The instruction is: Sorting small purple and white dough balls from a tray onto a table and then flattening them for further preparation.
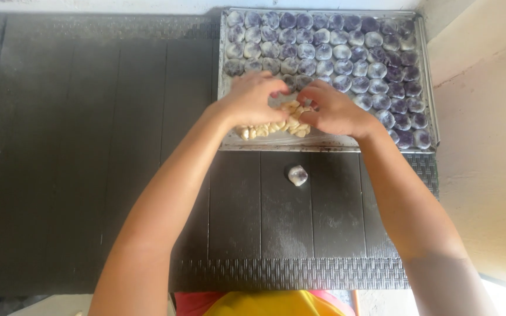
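Observation:
A metal tray (224, 88) at the far side of the dark table holds several rows of purple, flour-dusted dough balls (346, 52). A pile of small pale yellow pieces (276, 124) lies at the tray's near edge. Both hands hover over that pile. My left hand (252, 99) has its fingers curled down among the pieces. My right hand (336, 110) pinches a pale piece (293, 107) between its fingertips, touching the left hand's fingers. What the left hand holds is hidden. One lone purple ball (297, 175) sits on the table just in front of the tray.
The dark slatted table (89, 164) has a woven-textured rim at its near edge. A pale wall or floor surface (487, 175) runs along the right side. A yellow and red garment (265, 304) shows at the bottom.

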